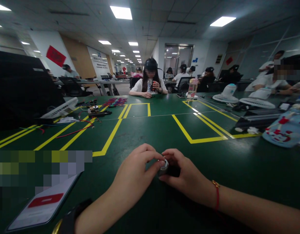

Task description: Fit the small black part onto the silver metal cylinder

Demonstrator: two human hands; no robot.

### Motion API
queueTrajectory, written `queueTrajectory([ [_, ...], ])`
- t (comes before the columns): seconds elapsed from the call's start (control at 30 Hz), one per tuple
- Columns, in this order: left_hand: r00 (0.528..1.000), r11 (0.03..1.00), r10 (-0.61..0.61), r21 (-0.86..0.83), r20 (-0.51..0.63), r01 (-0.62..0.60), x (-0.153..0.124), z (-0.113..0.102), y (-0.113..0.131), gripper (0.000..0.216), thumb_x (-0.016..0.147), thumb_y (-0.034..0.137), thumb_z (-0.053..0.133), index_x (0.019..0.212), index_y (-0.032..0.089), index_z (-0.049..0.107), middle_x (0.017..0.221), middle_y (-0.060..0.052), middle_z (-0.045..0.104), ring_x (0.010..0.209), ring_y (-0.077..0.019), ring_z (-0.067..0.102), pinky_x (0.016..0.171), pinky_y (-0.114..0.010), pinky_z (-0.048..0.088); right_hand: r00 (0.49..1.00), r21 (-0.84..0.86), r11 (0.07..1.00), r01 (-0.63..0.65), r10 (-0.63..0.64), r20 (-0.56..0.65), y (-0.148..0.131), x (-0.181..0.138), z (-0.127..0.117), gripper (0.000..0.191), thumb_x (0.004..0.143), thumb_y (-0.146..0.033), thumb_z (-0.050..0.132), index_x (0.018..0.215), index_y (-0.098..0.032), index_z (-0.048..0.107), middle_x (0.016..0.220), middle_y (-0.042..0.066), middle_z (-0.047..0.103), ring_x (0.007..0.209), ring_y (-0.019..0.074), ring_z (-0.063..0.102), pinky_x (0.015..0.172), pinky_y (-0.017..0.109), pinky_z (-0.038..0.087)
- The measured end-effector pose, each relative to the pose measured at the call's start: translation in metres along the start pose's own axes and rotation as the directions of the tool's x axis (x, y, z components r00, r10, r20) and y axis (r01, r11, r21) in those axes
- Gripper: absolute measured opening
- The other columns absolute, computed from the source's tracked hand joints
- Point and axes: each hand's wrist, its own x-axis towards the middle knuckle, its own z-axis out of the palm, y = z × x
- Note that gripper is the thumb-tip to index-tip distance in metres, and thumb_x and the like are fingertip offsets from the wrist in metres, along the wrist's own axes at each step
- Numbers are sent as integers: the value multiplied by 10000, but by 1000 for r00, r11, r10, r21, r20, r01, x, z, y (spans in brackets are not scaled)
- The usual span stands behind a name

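A small silver cylinder [164,168] stands upright between my hands, close to the green tabletop. My left hand [139,164] pinches at its top rim with thumb and fingertips, so part of the top is hidden. Curled around the right side of the cylinder is my right hand [183,174], its thumb low at the base and its fingers behind. Whatever lies under those right fingers cannot be seen. A dark watch is on my left wrist and a red cord bracelet on my right.
A phone [44,204] lies at the lower left. Wires [114,102], a small fan [61,109] and a dark monitor [20,91] are to the left. A blue patterned bag [285,126], white fans [228,94] and a bottle [192,89] stand right. Opposite sits a person [148,83].
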Motion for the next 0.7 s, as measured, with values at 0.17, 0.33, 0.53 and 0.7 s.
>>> queueTrajectory([
  [0.17,997,1000,-28,-8,-73,27,-2,-7,-3,118,867,196,615,861,243,723,877,1,621,844,-184,606,746,-297,477,998,-171,985,27,-36,-50,-1,-3,-8,427,770,-272,650,1173,-225,516,1115,19,575,981,116,549,886,266,448],
  [0.33,995,997,-75,35,59,73,-9,10,-20,83,814,200,675,809,253,739,865,-2,651,852,-216,618,747,-325,476,995,-243,970,11,-34,-93,3,-5,-12,398,742,-275,666,1120,-221,553,1080,12,580,950,115,545,850,256,448],
  [0.53,993,996,-91,26,75,89,-14,21,-24,129,818,211,667,921,259,729,916,-16,662,866,-221,615,751,-325,485,993,-221,975,-10,-15,-115,3,-5,-14,420,736,-359,690,1107,-213,560,1068,27,594,945,131,560,846,265,465],
  [0.7,981,982,-187,5,50,187,-33,-10,-35,162,886,275,566,987,244,689,924,-20,658,787,-200,621,702,-317,499,923,-305,915,-265,150,-355,12,-26,-78,570,746,-500,653,1194,-181,502,1084,92,601,902,175,593,790,305,491],
])
